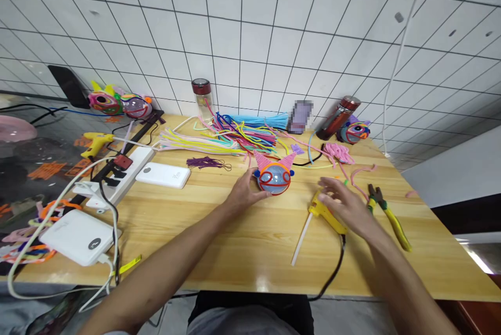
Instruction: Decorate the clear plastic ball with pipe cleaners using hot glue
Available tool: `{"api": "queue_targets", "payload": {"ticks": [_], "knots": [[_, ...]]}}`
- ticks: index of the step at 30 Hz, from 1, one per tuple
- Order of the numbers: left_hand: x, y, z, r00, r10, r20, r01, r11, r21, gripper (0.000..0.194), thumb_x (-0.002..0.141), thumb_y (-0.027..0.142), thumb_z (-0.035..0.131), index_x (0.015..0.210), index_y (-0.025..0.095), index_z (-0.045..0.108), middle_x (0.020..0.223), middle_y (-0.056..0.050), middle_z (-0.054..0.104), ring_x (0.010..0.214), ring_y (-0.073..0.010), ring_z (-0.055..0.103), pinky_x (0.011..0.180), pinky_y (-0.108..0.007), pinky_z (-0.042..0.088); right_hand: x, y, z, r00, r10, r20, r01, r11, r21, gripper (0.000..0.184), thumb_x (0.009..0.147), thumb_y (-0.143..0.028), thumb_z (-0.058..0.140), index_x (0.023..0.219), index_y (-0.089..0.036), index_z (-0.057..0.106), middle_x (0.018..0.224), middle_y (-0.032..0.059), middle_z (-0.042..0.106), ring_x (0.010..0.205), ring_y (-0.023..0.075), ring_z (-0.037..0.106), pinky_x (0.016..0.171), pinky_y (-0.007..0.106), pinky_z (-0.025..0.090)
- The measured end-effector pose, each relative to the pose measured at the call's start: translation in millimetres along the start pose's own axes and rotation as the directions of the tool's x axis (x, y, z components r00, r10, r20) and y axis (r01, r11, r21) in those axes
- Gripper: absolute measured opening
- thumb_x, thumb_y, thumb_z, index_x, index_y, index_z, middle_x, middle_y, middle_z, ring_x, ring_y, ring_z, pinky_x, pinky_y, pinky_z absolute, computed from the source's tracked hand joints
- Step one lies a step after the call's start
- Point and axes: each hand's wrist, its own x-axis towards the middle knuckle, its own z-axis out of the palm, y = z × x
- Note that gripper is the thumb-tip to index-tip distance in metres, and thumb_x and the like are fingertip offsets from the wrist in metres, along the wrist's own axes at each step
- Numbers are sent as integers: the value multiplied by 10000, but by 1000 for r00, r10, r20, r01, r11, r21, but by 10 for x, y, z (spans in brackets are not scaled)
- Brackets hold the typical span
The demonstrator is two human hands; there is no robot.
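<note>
In the head view, a clear round ball sits on the table, decorated with red pipe-cleaner rings, two pink horns and small dark-blue balls at its sides. My left hand grips its left side, the thumb in front and the other fingers partly hidden behind. A yellow hot glue gun lies to the right, with a white glue stick poking out of its back end. Over the glue gun is my right hand, slightly blurred, its fingers apart and holding nothing visible.
Pliers lie at the right. Behind the ball are bundled pipe cleaners, a glass bottle and a red thermos. White power banks, a power strip, cables and another glue gun crowd the left.
</note>
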Motion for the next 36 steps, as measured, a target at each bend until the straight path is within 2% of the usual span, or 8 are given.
{"api": "queue_targets", "payload": {"ticks": [4,9,13,18,22,28,33,36], "knots": [[4,-2,1,996,61,66,-60,998,-14,703,757,375,920,1363,216,600,1296,-112,773,1148,-293,763,1099,-489,564,276,-279,546,992,-39,121,19,987,159,702,852,-605,784,1431,-249,608,1436,166,733,1183,316,758,948,480,634],[-6,18,-7,996,51,69,-48,998,-49,902,715,390,958,1492,198,543,1441,-168,716,1228,-329,735,1131,-526,548,432,-228,803,993,-9,117,-18,973,232,711,870,-588,769,1457,-241,567,1387,165,741,1141,312,762,924,480,624],[-22,39,-42,996,56,67,-52,997,-63,869,724,445,960,1470,202,585,1429,-161,716,1282,-341,696,1169,-524,520,417,-166,869,997,-19,73,-2,958,288,725,862,-633,781,1438,-252,561,1438,173,693,1197,313,736,956,490,627],[-31,18,-67,999,-31,10,32,992,-118,1000,716,484,962,1552,177,507,1467,-182,676,1333,-361,658,1158,-528,523,338,-169,920,997,-32,65,4,921,390,827,879,-687,768,1525,-281,449,1314,135,714,1221,295,733,1034,506,617],[-19,-5,-56,998,-47,28,50,991,-121,1012,712,445,962,1562,166,489,1433,-184,696,1286,-350,693,1139,-520,541,304,-189,920,996,-28,87,-13,895,445,826,858,-671,801,1501,-272,469,1263,123,714,1190,288,742,1039,488,619],[-23,-18,-47,998,-60,21,63,988,-139,1064,706,451,969,1594,194,443,1534,-208,641,1356,-353,666,1133,-506,528,315,-145,888,999,-21,28,7,911,413,761,900,-666,755,1489,-269,484,1267,128,748,1166,280,761,1072,500,598],[-25,-29,-56,991,-52,-126,19,967,-252,726,890,460,798,1505,210,502,1479,-183,665,1156,-253,726,1005,-414,572,284,-161,833,994,-22,-106,57,940,336,500,1018,-575,603,1404,-261,564,1192,114,792,1148,269,757,1051,470,585],[-8,-36,-85,971,-88,-222,20,956,-293,419,1006,412,611,1364,196,605,1135,-93,758,989,-200,714,939,-358,563,252,-191,814,980,-73,-186,118,963,242,357,1059,-496,522,1287,-241,627,969,69,777,937,236,748,922,402,593]]}}
